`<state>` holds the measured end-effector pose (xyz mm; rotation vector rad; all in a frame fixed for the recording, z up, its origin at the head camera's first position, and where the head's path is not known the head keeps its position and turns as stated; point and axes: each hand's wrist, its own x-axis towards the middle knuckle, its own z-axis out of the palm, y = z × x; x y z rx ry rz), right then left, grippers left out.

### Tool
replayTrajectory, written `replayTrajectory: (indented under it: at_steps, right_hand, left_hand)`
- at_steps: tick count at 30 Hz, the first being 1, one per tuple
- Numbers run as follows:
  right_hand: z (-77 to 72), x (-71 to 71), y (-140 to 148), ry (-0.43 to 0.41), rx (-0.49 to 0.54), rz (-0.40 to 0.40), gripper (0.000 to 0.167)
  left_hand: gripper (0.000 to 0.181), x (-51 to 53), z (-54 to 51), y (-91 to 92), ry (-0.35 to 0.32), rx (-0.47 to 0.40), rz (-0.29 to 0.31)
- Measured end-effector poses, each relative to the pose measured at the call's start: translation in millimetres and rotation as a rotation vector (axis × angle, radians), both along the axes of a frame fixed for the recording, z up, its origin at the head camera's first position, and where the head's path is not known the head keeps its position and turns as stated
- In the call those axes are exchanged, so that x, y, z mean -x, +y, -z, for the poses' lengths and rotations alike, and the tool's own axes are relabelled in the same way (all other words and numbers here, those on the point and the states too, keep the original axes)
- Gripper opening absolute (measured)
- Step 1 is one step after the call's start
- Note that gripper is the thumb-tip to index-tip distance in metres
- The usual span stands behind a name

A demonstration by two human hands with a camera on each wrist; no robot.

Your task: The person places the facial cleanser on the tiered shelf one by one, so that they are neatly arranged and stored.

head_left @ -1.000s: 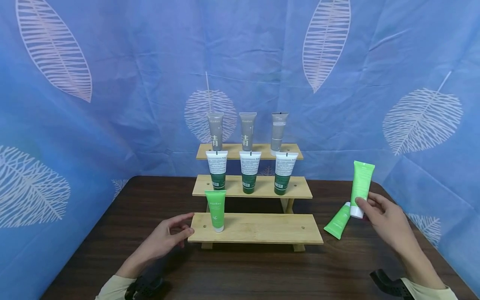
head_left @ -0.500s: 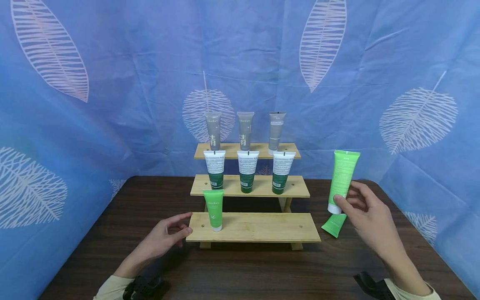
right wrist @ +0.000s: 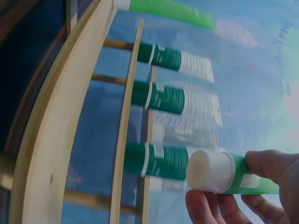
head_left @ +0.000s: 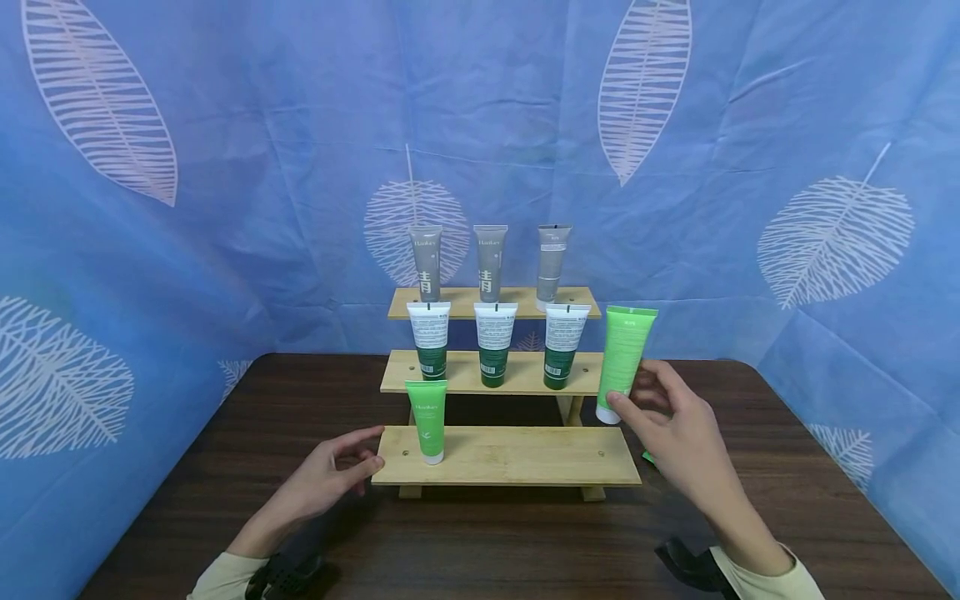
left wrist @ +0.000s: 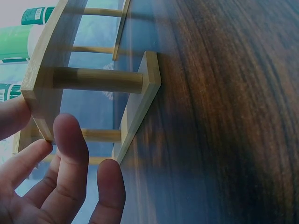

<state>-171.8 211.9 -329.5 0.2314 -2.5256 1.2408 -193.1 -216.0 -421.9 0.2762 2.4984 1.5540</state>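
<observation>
My right hand [head_left: 671, 417] holds a light green squeeze tube [head_left: 626, 354] upright by its lower part, between thumb and fingers, white cap [right wrist: 210, 171] down. It hangs in the air above the right end of the wooden three-tier display stand [head_left: 525, 454]. My left hand [head_left: 322, 479] grips the left end of the stand's lowest shelf; in the left wrist view its thumb [left wrist: 11, 119] and index fingertip touch the shelf's end corners. Another light green tube [head_left: 428, 421] stands cap down on that shelf's left part. A further green tube [head_left: 648, 457] lies mostly hidden behind my right hand.
Three white-and-green tubes [head_left: 495, 342] stand in a row on the middle shelf. Above them, three grey tubes [head_left: 490, 262] stand on the top shelf. The stand sits on a dark wooden table [head_left: 480, 550], with a blue leaf-patterned cloth [head_left: 300, 208] behind.
My right hand has carried the green tube leftward, from above the lying tube to the right end of the stand. My left hand stays at the shelf's left end.
</observation>
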Motion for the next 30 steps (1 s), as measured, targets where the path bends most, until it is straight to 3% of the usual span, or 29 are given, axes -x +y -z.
replayTrajectory:
  at_steps: [6, 23, 30]
  right_hand:
    - [5.5, 3.3, -22.3, -0.032, 0.054, -0.082, 0.049]
    - [29.4, 9.9, -72.6, -0.053, 0.111, -0.22, 0.039]
    - [41.3, 9.3, -87.0, -0.114, 0.155, -0.263, 0.039]
  left_hand:
    - [0.061, 0.2, 1.4, -0.3, 0.008, 0.004, -0.001]
    - [0.061, -0.3, -0.4, 1.0, 0.01, 0.012, -0.006]
    - [0.061, 0.1, 0.9, 0.6, 0.011, 0.007, -0.006]
